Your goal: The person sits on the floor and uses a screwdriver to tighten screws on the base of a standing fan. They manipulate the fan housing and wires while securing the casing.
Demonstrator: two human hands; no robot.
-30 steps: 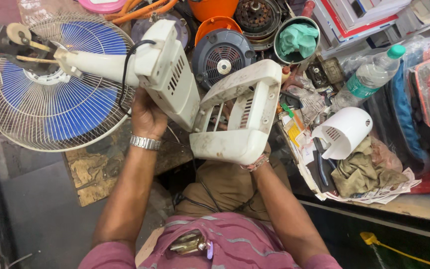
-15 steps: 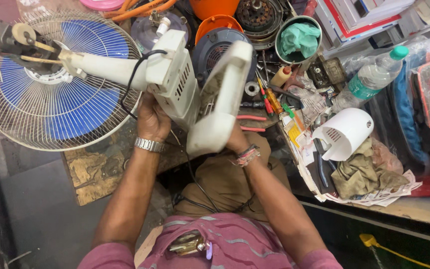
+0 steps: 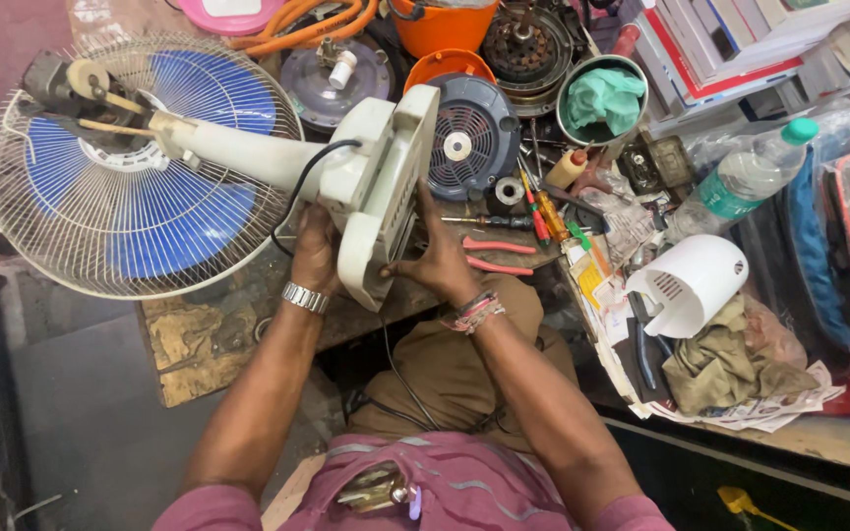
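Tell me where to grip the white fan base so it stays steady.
Grip the white fan base on its two flat faces, one of the hands from each side, as the left hand and right hand do now. It stands on edge, so its faces are open, probably steadying the neck.

a single head-worn camera is looking almost straight down from above the person's chest, close to the work. it is facing forward over the lap toward the cluttered tabletop (image 3: 838,438), whose near edge is running along the lower right. both forearms are reaching up from the bottom edge into the middle of the frame.
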